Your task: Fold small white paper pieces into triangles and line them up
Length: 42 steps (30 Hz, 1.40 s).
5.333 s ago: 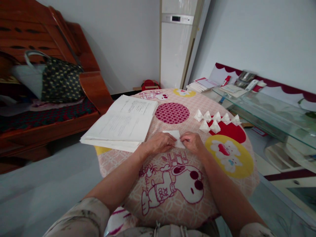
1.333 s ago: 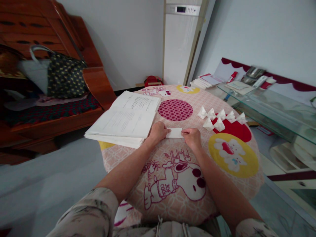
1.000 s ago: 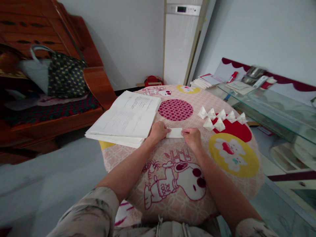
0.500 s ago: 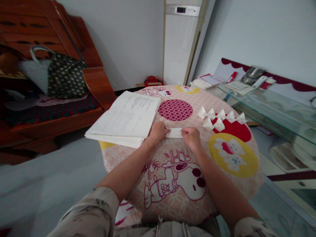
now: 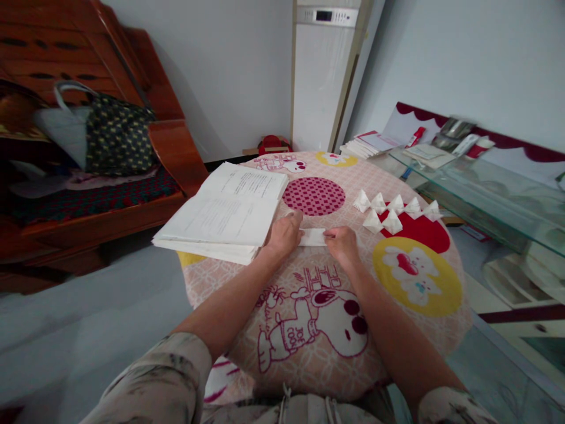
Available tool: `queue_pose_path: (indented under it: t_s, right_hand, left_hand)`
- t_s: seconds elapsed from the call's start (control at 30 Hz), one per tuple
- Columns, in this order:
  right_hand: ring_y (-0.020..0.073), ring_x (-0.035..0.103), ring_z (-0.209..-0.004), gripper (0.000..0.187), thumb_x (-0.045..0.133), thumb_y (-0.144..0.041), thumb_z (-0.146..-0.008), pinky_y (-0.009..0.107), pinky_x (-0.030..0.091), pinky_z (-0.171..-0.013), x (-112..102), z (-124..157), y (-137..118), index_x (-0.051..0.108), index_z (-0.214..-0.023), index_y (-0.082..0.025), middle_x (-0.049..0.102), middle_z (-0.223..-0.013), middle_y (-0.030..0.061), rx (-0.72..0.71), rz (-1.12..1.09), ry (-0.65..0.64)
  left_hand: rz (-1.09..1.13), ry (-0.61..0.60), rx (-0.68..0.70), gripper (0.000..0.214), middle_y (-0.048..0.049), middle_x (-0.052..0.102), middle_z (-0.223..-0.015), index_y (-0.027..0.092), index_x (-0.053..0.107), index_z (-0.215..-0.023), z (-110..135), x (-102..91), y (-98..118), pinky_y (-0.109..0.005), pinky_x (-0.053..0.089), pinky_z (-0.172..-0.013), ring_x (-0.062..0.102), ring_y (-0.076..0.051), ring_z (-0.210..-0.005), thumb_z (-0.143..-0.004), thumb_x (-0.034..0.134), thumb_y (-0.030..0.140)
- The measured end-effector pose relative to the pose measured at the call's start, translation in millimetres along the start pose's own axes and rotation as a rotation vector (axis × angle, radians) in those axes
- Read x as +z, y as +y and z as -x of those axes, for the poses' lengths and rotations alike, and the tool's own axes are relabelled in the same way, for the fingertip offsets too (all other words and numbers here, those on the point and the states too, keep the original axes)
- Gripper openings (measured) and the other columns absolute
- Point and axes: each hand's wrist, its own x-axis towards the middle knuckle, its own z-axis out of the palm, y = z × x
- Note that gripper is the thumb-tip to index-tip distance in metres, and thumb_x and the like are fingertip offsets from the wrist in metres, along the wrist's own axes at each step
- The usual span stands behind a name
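A small folded strip of white paper lies on the round table between my two hands. My left hand is closed at its left end, with the fingers bent over the paper. At the right end my right hand pinches the strip between thumb and forefinger. Just left of my left hand rests a thick stack of printed sheets, spread like an open book. Several folded white paper pyramids stand in two rows to the right, beyond my right hand.
A patterned cloth covers the round table. On the right, a glass shelf comes close to the table's edge, with papers and metal bowls on it. A wooden bench with bags stands at the left.
My left hand has shifted slightly, its thumb and knuckles a little higher over the left end of the paper. My right hand keeps its pinch almost unmoved.
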Motion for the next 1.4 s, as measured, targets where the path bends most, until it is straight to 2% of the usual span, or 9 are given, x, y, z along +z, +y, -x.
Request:
queue_pose_path:
  t_s: [0.1,0.17,0.27,0.43,0.6,0.83,1.0,1.17,1.4]
  right_hand:
    - [0.0260,0.076,-0.096,0.026,0.062,-0.014,-0.084,0.030,0.054,-0.086,0,0,1,0.084,-0.097,-0.017,0.081,-0.101,0.0138,-0.005,-0.001,-0.012]
    - [0.0257,0.076,-0.095,0.027,0.061,-0.014,-0.085,0.030,0.054,-0.085,0,0,1,0.084,-0.098,-0.017,0.081,-0.100,0.0134,-0.004,-0.002,-0.007]
    - [0.0238,0.076,-0.094,0.027,0.061,-0.015,-0.085,0.029,0.054,-0.086,1,0,1,0.084,-0.098,-0.018,0.081,-0.100,0.0117,-0.006,-0.005,0.007]
    - [0.0221,0.076,-0.095,0.028,0.062,-0.013,-0.083,0.027,0.054,-0.088,2,0,1,0.083,-0.101,-0.017,0.081,-0.102,0.0111,0.032,-0.035,-0.004]
    - [0.0230,0.075,-0.087,0.028,0.062,-0.015,-0.081,0.029,0.056,-0.081,2,1,3,0.083,-0.100,-0.016,0.081,-0.090,0.0111,0.048,-0.133,-0.004]
    - [0.0147,0.063,-0.051,0.023,0.061,-0.017,-0.075,0.023,0.047,-0.051,-3,2,7,0.080,-0.089,-0.015,0.074,-0.068,0.0024,0.173,-0.380,-0.013]
    - [0.0151,0.063,-0.059,0.015,0.063,-0.016,-0.073,0.023,0.047,-0.059,-7,6,2,0.077,-0.075,-0.015,0.070,-0.064,0.0027,0.084,-0.293,-0.085]
    - [0.0152,0.064,-0.063,0.014,0.064,-0.013,-0.073,0.023,0.045,-0.061,-12,6,-3,0.077,-0.076,-0.015,0.071,-0.066,0.0033,0.065,-0.172,-0.138]
    - [0.0161,0.066,-0.069,0.014,0.064,-0.009,-0.071,0.023,0.043,-0.062,-11,4,-3,0.076,-0.074,-0.016,0.075,-0.075,0.0067,0.027,-0.057,-0.128]
  left_hand:
    - [0.052,0.039,0.292,0.019,-0.0127,0.070,-0.106,0.014,0.067,-0.095,-3,5.3,-2,-0.036,0.051,-0.093,0.063,-0.025,-0.106,-0.085,0.055,0.004]
    - [0.128,-0.004,0.417,0.027,-0.0114,0.069,-0.101,0.013,0.068,-0.092,-7,11.3,-6,-0.033,0.053,-0.088,0.064,-0.022,-0.099,-0.084,0.047,-0.002]
    - [0.198,-0.067,0.492,0.032,-0.0103,0.070,-0.100,0.013,0.071,-0.095,-11,19.5,-14,-0.031,0.054,-0.084,0.065,-0.019,-0.092,-0.081,0.046,-0.002]
    - [0.226,-0.100,0.600,0.042,-0.0102,0.073,-0.115,0.019,0.076,-0.109,-6,20.2,-26,-0.036,0.055,-0.096,0.068,-0.021,-0.106,-0.080,0.052,0.000]
    - [0.175,-0.179,0.636,0.049,-0.0106,0.068,-0.134,0.023,0.075,-0.120,5,10.2,-25,-0.039,0.051,-0.107,0.065,-0.022,-0.122,-0.085,0.052,0.000]
    - [0.079,-0.271,0.623,0.051,-0.0108,0.064,-0.142,0.026,0.072,-0.127,7,4.9,-20,-0.041,0.045,-0.112,0.060,-0.024,-0.129,-0.083,0.059,0.003]
    - [0.034,-0.320,0.679,0.055,-0.0110,0.060,-0.147,0.027,0.070,-0.130,5,5.2,-21,-0.040,0.042,-0.115,0.057,-0.024,-0.133,-0.082,0.059,0.002]
    - [0.036,-0.321,0.693,0.055,-0.0106,0.059,-0.147,0.026,0.071,-0.129,5,7.8,-22,-0.040,0.040,-0.117,0.056,-0.024,-0.136,-0.081,0.058,0.000]
    - [0.005,-0.317,0.701,0.051,-0.0116,0.060,-0.147,0.026,0.071,-0.128,4,8.1,-19,-0.040,0.041,-0.117,0.057,-0.024,-0.134,-0.086,0.056,0.003]
